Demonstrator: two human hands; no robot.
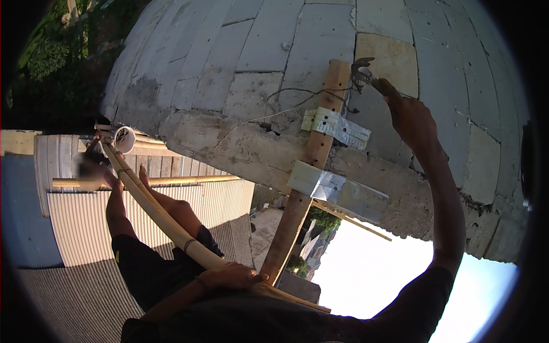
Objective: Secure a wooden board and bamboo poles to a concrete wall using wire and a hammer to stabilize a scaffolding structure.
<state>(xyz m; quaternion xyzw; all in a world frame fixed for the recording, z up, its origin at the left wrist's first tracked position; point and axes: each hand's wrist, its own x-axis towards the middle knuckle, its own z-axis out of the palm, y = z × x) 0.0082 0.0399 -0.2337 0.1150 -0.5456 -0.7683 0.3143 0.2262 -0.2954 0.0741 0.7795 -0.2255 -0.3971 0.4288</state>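
My right hand is raised at the upper right of the view, fingers closed around the handle of a hammer. The grip is firm to the eye; no gap shows between palm and handle. The hammer's curved metal head is just beside the top of an upright wooden plank, on its right, in front of the block wall. Whether the head touches the wall cannot be determined.

My left hand is low and near my body, laid over a thick bamboo pole, with one finger extended toward the plank's lower part. Its underside is hidden, so I cannot tell how tightly it closes on the pole.

The plank bears a row of dark holes. Two metal strips cross it: the upper strip is bent over the plank and reaches the wall on the right; the lower strip lies over the rough concrete band. A thin wire runs across the wall and the plank, its right-hand part near the hammer head.

My bare legs are on either side of the bamboo. A corrugated roof lies below, and a round white container is near the pole's far end.
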